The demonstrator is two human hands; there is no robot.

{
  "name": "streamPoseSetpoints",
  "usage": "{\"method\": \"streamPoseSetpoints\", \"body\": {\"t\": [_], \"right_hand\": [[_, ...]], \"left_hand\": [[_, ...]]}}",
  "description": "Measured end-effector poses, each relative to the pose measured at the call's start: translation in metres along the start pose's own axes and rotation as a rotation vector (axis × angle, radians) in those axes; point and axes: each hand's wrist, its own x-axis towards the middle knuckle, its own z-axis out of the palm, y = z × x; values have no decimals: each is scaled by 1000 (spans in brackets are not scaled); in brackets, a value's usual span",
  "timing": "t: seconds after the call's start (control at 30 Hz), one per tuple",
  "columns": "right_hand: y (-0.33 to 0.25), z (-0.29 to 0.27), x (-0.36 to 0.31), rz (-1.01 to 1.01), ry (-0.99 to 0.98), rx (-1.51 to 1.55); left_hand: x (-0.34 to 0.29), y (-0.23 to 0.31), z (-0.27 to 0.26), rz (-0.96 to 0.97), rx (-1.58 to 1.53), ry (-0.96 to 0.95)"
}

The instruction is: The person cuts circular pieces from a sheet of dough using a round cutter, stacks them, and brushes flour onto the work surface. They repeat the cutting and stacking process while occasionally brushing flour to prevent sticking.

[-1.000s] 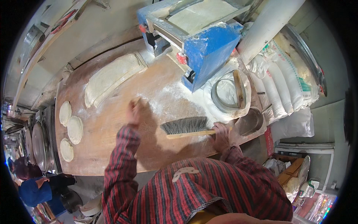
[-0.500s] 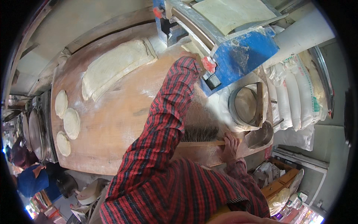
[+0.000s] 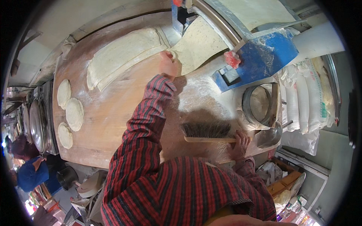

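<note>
My left hand is closed on the near left corner of a pale dough sheet, which stretches from the roller of a blue machine. Just left of that hand lies a long, floured stack of folded dough, its right end close to my fingers. At the table's near edge, my right hand is wrapped round the handle end of a bench brush with dark bristles and a wooden back. The bristles point away from me, over the floury board.
Round flat dough pieces lie at the left of the wooden table. A round sieve and a metal scoop stand at the right, with white sacks beyond. Metal lids line the left side.
My left hand has moved left from beside the roller, and much more of the dough sheet now shows. My right hand still holds the brush, whose wooden back shows more fully.
</note>
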Motion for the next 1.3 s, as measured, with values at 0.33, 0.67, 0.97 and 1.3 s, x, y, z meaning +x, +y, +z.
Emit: {"method": "streamPoseSetpoints", "body": {"t": [0.33,0.67,0.97,1.3], "right_hand": [[-3,-2,0,33,-2,-1],[0,-1,-1,-7,36,31],[0,-2,-1,-5,42,36],[2,-2,-1,36,-16,40]], "left_hand": [[-27,17,-16,-252,85,-267],[37,38,-10,-396,524,-264],[30,19,-2,-356,384,-259],[15,12,-9,-473,97,205]]}}
